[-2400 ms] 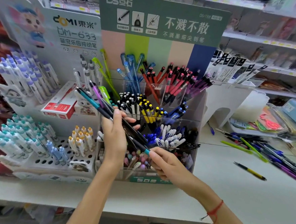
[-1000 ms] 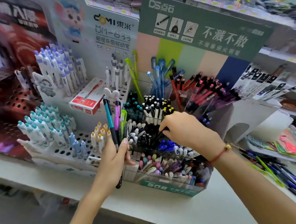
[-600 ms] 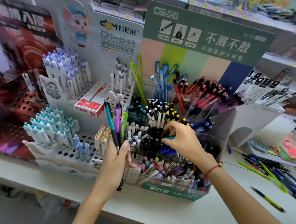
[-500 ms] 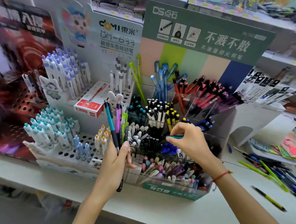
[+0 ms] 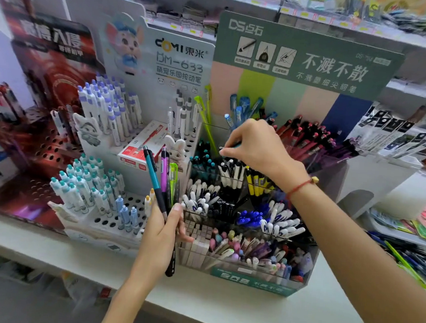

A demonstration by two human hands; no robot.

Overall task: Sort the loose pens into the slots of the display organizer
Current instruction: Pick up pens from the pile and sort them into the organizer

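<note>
Head view: mid-sort, right hand [image 5: 254, 149] pinches a teal pen [image 5: 235, 145], mostly hidden, over the display organizer [image 5: 256, 281]; teal-capped slot [image 5: 202, 160] sits just below-left of its fingertips. Next move, likely: tip the pen down into that slot. Left hand [image 5: 162, 236] grips a pen bundle [image 5: 164, 180] upright, beside the organizer's left edge
</note>
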